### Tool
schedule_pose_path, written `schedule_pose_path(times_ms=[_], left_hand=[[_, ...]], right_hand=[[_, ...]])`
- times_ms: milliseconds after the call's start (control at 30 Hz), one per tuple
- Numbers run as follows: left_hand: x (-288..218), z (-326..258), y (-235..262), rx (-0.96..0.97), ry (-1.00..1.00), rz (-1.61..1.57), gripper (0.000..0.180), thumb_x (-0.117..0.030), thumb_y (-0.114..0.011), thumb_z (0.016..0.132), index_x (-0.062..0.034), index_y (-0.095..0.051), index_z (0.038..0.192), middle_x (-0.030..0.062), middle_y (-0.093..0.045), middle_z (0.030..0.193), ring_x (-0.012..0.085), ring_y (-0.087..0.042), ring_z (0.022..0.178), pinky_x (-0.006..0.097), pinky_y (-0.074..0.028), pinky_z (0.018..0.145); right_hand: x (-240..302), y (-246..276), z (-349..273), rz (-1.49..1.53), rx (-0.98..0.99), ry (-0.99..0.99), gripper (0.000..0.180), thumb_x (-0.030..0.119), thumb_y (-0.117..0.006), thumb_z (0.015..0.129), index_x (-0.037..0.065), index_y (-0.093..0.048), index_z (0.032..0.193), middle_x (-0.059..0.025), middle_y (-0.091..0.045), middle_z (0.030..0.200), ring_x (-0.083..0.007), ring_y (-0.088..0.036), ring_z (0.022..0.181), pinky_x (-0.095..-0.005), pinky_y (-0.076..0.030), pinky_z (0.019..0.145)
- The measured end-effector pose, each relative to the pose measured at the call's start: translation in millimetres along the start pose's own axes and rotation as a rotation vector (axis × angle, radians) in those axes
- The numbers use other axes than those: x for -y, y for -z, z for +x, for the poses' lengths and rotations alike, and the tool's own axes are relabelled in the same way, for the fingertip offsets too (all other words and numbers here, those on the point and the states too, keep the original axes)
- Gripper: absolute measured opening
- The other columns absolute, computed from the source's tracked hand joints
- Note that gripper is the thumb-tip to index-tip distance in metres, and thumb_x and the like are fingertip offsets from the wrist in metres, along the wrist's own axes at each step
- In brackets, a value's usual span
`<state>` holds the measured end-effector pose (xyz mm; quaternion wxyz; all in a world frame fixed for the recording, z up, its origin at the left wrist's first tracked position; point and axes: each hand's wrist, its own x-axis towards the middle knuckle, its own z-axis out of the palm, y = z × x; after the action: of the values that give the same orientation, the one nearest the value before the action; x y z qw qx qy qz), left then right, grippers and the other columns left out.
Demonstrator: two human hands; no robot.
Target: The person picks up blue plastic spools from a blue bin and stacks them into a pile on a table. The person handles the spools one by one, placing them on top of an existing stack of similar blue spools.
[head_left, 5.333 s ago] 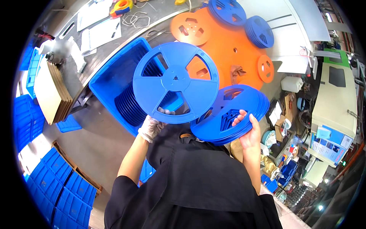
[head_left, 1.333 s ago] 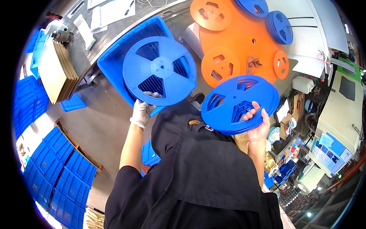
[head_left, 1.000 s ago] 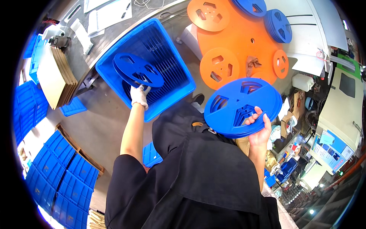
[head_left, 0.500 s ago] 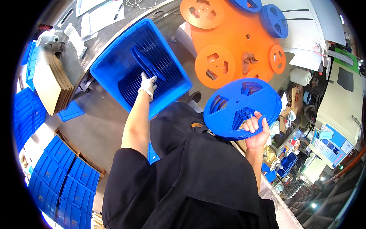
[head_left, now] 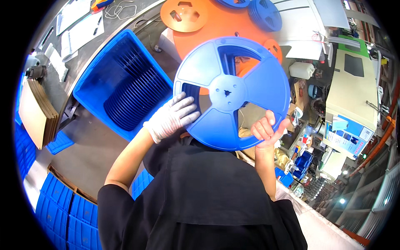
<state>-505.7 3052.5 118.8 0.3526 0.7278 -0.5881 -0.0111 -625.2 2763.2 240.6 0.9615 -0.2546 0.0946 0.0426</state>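
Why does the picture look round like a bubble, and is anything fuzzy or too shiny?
Head view: a fisheye lens bends straight edges, so the blue crate curves and the corners go black. The blue reel, held by the gloved left hand and the bare right hand, looks sharp with soft, even light. Small lamps glare at the lower right rim, where things turn fuzzy.

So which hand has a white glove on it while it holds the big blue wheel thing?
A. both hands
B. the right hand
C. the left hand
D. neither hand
C: the left hand wears a white knit glove and rests on the edge of the blue reel, while the right hand gripping the lower rim is bare.
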Motion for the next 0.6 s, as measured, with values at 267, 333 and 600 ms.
schedule_pose_path(times_ms=[267,333,600], left_hand=[[-8.8,-9.5,2.0,-0.079,0.039,-0.028,0.030,-0.012,-0.058,0.070,-0.0056,-0.059,0.100,0.0094,-0.058,0.094,0.0278,-0.056,0.103,0.046,-0.039,0.106],[-13.1,-9.5,-1.7,-0.151,0.027,-0.104,0.032,-0.008,-0.061,0.064,-0.0045,-0.059,0.095,0.0096,-0.057,0.086,0.0285,-0.058,0.093,0.045,-0.046,0.097],[-44.4,-11.2,-6.1,-0.590,0.854,-1.346,0.054,-0.058,-0.061,0.084,-0.0038,-0.062,0.092,0.0041,-0.060,0.070,0.0113,-0.055,0.058,0.026,-0.045,0.053]], right_hand=[[-1.7,-5.6,5.3,0.033,-0.113,-0.034,0.055,0.062,-0.055,0.085,0.008,-0.051,0.094,0.0089,-0.035,0.050,-0.0033,-0.035,0.040,-0.0208,-0.031,0.045],[-4.4,-3.5,11.5,0.055,-0.082,-0.025,0.062,0.064,-0.050,0.086,0.005,-0.054,0.104,0.0048,-0.038,0.055,-0.0075,-0.042,0.048,-0.0232,-0.034,0.049],[1.0,14.7,26.4,-0.044,-0.481,-0.015,0.066,0.059,-0.043,0.092,-0.001,-0.058,0.115,-0.0115,-0.067,0.089,-0.0252,-0.065,0.077,-0.0368,-0.054,0.072]])
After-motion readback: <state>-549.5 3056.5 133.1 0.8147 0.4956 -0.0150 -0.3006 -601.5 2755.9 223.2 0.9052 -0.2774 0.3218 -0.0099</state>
